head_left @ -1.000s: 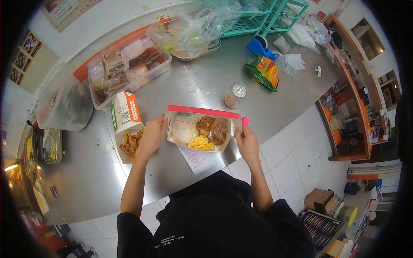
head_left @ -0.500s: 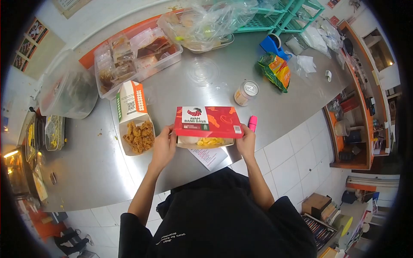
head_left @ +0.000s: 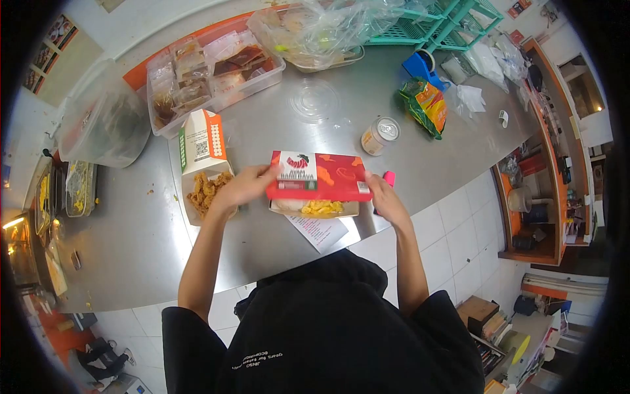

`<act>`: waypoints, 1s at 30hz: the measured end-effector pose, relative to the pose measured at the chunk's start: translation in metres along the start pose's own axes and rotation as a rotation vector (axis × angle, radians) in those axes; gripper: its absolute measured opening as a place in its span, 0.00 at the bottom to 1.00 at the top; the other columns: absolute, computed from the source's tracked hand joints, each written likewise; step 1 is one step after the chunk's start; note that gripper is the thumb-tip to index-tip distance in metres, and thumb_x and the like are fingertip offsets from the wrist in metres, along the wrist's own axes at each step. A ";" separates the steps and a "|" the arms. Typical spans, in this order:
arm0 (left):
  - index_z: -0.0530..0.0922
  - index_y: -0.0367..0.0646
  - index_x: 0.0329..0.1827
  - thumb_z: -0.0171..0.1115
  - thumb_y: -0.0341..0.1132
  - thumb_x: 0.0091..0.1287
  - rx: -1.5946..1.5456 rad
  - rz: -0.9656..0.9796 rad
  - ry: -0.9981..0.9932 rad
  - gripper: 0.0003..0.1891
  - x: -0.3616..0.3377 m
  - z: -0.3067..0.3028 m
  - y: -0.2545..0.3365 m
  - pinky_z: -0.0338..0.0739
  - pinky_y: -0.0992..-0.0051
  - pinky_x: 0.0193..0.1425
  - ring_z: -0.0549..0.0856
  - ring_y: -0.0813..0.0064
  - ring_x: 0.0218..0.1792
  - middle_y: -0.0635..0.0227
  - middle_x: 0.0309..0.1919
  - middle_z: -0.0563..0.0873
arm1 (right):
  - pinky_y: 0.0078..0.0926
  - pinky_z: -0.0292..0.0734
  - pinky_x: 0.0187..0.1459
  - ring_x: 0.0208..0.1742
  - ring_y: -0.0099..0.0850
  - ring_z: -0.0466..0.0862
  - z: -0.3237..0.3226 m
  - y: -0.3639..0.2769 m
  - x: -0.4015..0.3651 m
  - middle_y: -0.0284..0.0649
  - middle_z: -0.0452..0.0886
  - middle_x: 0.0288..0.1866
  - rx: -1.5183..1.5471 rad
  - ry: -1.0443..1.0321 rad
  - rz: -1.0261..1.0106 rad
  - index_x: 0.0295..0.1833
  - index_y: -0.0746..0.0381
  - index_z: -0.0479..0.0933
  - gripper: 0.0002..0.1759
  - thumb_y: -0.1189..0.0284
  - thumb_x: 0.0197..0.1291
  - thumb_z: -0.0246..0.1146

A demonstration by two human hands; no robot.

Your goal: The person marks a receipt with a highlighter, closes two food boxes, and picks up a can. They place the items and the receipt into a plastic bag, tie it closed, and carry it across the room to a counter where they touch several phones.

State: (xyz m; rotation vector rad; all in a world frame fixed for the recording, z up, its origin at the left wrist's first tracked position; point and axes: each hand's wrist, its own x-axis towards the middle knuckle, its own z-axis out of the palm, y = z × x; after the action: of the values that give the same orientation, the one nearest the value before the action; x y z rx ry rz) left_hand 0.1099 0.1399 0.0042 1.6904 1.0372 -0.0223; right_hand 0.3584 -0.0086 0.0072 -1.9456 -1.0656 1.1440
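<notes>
A red cardboard food box (head_left: 335, 177) stands on the steel table, its printed lid partly lifted. Yellow food (head_left: 321, 208) and something white show through the gap at the near side. My left hand (head_left: 248, 185) grips the lid's left edge, fingertips on its upper left corner. At the lid's right edge my right hand (head_left: 387, 199) holds on, thumb and fingers at the corner. Left of the box, an open carton (head_left: 203, 146) contains fried chicken (head_left: 203, 194), partly covered by my left hand and wrist. Under the box's near edge lies a printed paper slip (head_left: 319, 232).
Behind are a clear tub of sauce packets (head_left: 216, 105), a round plastic lid (head_left: 311, 100), a drink can (head_left: 380, 136) and a green-orange packet (head_left: 425, 108). A pink marker (head_left: 390, 178) lies by my right hand. Green racks (head_left: 420, 29) and a blue tape dispenser (head_left: 423, 70) stand farther back.
The lid has shifted slightly up and away from me, showing more yellow food. My left hand has moved from the box's lower left side to the lid's upper left, now covering some chicken.
</notes>
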 end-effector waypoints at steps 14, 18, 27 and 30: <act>0.69 0.57 0.57 0.61 0.46 0.52 0.723 0.625 0.128 0.27 -0.025 0.026 -0.013 0.56 0.60 0.64 0.49 0.54 0.66 0.75 0.63 0.61 | 0.37 0.67 0.56 0.68 0.46 0.51 0.013 0.014 -0.001 0.40 0.61 0.63 -0.766 -0.034 -0.756 0.57 0.49 0.68 0.30 0.53 0.46 0.62; 0.71 0.60 0.55 0.58 0.44 0.55 0.720 0.720 0.155 0.22 -0.016 0.028 -0.024 0.61 0.60 0.62 0.49 0.54 0.66 0.80 0.61 0.65 | 0.35 0.73 0.49 0.65 0.47 0.56 0.012 0.013 0.000 0.41 0.63 0.61 -0.900 0.001 -0.826 0.56 0.47 0.69 0.28 0.54 0.47 0.60; 0.74 0.57 0.52 0.57 0.40 0.55 0.684 0.677 0.164 0.19 -0.021 0.025 -0.013 0.65 0.63 0.60 0.53 0.58 0.66 0.78 0.57 0.70 | 0.33 0.75 0.46 0.63 0.44 0.61 0.012 0.012 -0.001 0.40 0.66 0.60 -0.939 0.040 -0.856 0.55 0.48 0.71 0.25 0.57 0.48 0.59; 0.74 0.56 0.51 0.57 0.39 0.55 0.634 0.668 0.167 0.18 -0.023 0.022 -0.008 0.65 0.63 0.61 0.56 0.58 0.65 0.76 0.56 0.72 | 0.31 0.75 0.46 0.60 0.47 0.65 0.008 0.011 0.004 0.43 0.68 0.58 -0.917 0.019 -0.900 0.55 0.49 0.71 0.24 0.56 0.50 0.57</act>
State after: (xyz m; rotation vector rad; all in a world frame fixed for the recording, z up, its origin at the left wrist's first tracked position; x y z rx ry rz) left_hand 0.1013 0.1084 0.0006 2.5899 0.5534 0.2504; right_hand 0.3562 -0.0090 -0.0067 -1.6370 -2.3828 0.1024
